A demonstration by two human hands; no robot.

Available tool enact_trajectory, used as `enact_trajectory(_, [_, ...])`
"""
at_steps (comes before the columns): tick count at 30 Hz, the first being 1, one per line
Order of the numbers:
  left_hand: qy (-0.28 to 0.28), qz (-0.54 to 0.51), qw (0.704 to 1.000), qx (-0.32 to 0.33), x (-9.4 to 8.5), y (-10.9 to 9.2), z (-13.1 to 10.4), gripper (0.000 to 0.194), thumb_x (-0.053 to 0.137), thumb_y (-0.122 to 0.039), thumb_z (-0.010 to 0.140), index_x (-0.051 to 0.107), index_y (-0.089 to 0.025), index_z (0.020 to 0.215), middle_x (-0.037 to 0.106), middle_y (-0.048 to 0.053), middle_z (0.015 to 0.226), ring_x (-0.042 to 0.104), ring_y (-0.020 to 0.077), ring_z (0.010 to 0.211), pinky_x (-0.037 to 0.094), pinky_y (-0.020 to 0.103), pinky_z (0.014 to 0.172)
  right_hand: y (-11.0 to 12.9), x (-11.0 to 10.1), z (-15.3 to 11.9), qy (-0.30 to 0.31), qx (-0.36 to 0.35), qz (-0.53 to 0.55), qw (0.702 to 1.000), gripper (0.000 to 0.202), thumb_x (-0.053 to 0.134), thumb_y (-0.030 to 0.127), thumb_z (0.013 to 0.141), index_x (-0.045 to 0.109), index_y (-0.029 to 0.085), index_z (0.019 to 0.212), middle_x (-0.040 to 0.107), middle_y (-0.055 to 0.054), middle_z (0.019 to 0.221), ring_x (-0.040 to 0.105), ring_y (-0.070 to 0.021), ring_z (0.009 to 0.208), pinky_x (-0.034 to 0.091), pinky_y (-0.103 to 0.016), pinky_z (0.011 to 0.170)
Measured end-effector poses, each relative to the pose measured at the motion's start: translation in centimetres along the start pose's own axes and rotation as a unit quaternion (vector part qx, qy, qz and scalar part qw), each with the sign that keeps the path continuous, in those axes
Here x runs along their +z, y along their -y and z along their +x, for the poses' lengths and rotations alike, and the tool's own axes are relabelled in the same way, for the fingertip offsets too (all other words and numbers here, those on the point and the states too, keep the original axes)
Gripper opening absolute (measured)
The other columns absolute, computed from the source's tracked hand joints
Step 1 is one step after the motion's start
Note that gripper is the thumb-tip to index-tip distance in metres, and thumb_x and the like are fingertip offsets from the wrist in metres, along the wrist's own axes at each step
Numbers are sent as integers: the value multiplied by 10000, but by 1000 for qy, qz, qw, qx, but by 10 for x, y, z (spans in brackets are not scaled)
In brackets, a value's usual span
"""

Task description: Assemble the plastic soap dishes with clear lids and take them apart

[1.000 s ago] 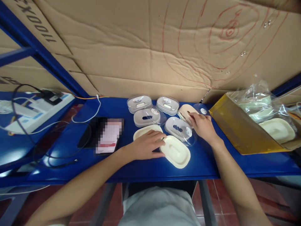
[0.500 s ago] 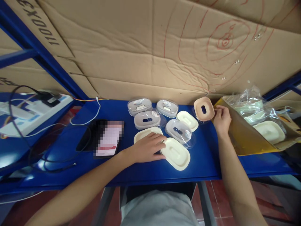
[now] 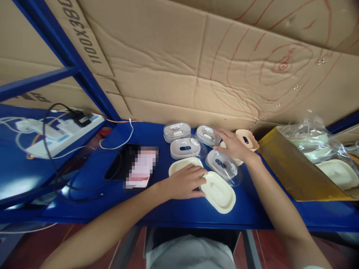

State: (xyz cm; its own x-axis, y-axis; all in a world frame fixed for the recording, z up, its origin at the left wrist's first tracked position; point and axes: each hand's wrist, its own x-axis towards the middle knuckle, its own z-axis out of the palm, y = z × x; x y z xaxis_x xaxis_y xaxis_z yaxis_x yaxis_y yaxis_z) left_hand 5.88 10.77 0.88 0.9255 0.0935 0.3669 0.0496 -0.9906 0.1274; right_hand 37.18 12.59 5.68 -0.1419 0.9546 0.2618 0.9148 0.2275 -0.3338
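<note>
My left hand (image 3: 188,182) is low over the table, thumb and curled fingers around the left end of a cream oval tray (image 3: 220,192). Partly under that hand lies another cream tray (image 3: 179,166). My right hand (image 3: 235,145) reaches in from the right, fingers stretched apart above a third cream tray, which it mostly covers. Its fingertips are close to a grey oval case with a clear cover (image 3: 208,135). Further grey cases with clear covers lie around: one (image 3: 177,132) at the back, one (image 3: 185,148) before it, one (image 3: 223,166) between my hands.
Behind my right hand is a peach-coloured container (image 3: 246,139) with a slot. A yellow-brown box (image 3: 291,164) at right holds bagged pieces. A phone (image 3: 141,168), cables and a white power strip (image 3: 67,134) are at left. A cardboard sheet (image 3: 157,67) stands behind.
My right hand has moved left from beside the box to over the cream tray and cases. My left hand stays at the front tray. The camera view has shifted slightly.
</note>
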Motion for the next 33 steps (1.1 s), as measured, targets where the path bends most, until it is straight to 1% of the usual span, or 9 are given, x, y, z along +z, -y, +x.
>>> enact_trajectory(2, [-2, 6, 1000, 0, 0, 0, 0, 369, 750, -543, 1017, 749, -179, 1078, 729, 128, 1341, 680, 303, 1199, 492, 440, 1056, 4, 10, 21, 42, -6, 8, 999, 768, 832, 548, 862, 601, 305, 1553, 555, -132, 1663, 514, -400, 1529, 425, -615, 1221])
enact_trajectory(5, [5, 15, 1000, -2, 0, 0, 0, 376, 751, -553, 1015, 746, -183, 1084, 731, 125, 1346, 682, 300, 1198, 492, 435, 1056, 1, 12, 36, 72, -10, 25, 997, 758, 775, 577, 918, 578, 250, 1572, 579, -159, 1625, 555, -382, 1494, 458, -584, 1209])
enact_trajectory(10, [19, 22, 1000, 3, -1, 0, -1, 373, 764, -540, 1008, 731, -173, 1067, 727, 123, 1347, 686, 305, 1193, 510, 441, 1026, -22, -21, 25, 112, 7, 44, 993, 595, 596, 671, 1030, 660, 312, 1500, 752, -61, 1432, 735, -326, 1251, 594, -475, 1071])
enact_trajectory(15, [29, 1, 1000, -8, -2, 2, -2, 377, 763, -527, 1014, 742, -168, 1128, 712, 146, 1394, 679, 314, 1254, 513, 456, 1074, -42, -47, 15, 88, 69, -7, 994, 476, 503, 550, 1091, 780, 262, 1349, 798, -95, 1342, 739, -364, 1250, 551, -529, 1117])
enact_trajectory(19, [22, -20, 999, -15, -2, 2, -2, 363, 767, -505, 1012, 740, -185, 1181, 713, 142, 1403, 676, 317, 1293, 511, 465, 1119, -15, -38, 22, 60, 54, -48, 996, 411, 478, 381, 1102, 767, 212, 1341, 765, -136, 1396, 694, -366, 1317, 493, -516, 1150])
enact_trajectory(22, [0, -32, 999, -22, -5, 2, -1, 355, 715, -499, 1045, 721, -194, 1225, 725, 138, 1385, 694, 298, 1263, 526, 447, 1106, 22, -17, 27, 94, 6, -61, 994, 354, 538, 339, 1091, 751, 217, 1346, 766, -109, 1394, 690, -305, 1320, 474, -420, 1154])
enact_trajectory(25, [-22, -29, 999, -26, -9, 3, 0, 291, 652, -459, 1083, 716, -196, 1189, 750, 124, 1318, 724, 263, 1167, 551, 415, 1058, 49, 6, 29, 134, -7, -88, 987, 375, 693, 345, 1019, 740, 174, 1349, 759, -165, 1376, 697, -347, 1294, 479, -439, 1121])
enact_trajectory(29, [-43, 1, 999, -12, -12, 5, 2, 209, 634, -393, 1097, 718, -202, 1100, 773, 96, 1241, 741, 240, 1089, 564, 399, 1026, 58, 15, 28, 151, 4, -117, 982, 354, 633, 241, 1036, 718, 134, 1363, 731, -218, 1401, 685, -366, 1311, 470, -430, 1091])
enact_trajectory(33, [-52, 7, 999, -3, -10, 5, 2, 180, 623, -344, 1101, 726, -198, 1080, 787, 84, 1201, 755, 234, 1048, 582, 400, 993, 49, -4, 28, 146, 9, -115, 983, 356, 460, 272, 1120, 700, 163, 1359, 781, -190, 1316, 724, -324, 1238, 472, -397, 1053])
